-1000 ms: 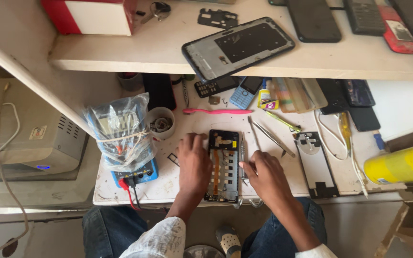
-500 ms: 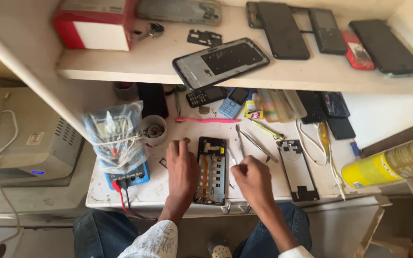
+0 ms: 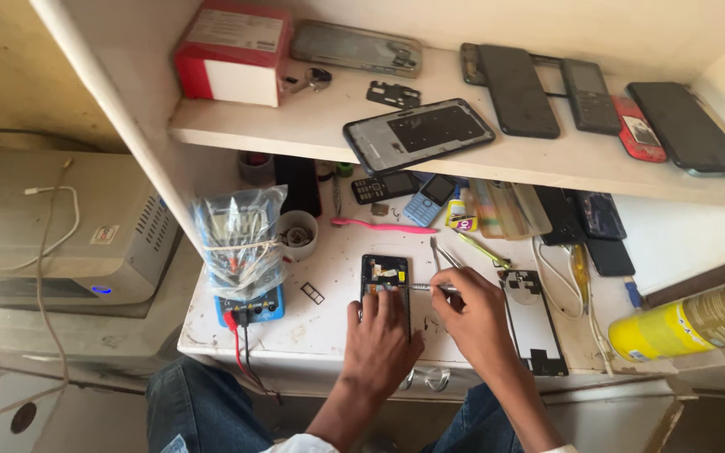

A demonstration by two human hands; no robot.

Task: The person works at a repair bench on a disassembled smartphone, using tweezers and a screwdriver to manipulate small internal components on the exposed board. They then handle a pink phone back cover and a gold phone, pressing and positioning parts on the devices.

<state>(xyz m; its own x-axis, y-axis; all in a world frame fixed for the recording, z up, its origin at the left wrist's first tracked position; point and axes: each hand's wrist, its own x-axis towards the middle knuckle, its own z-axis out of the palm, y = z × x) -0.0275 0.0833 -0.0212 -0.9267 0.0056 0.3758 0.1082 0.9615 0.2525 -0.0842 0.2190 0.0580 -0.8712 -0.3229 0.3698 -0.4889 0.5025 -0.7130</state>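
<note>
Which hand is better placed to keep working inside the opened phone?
Probably the right hand: it holds the thin metal tool, whose tip reaches the upper part of the opened phone. The left hand lies flat on the phone's lower half, steadying it.

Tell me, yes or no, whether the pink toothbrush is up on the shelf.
No. The pink toothbrush lies on the white worktop below the shelf, just beyond the opened phone.

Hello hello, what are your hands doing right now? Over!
Left hand flat on the opened phone, pinning it. Right hand holds a slim metal tool, tip at the phone's upper part. Tweezers lie close beside.
</note>
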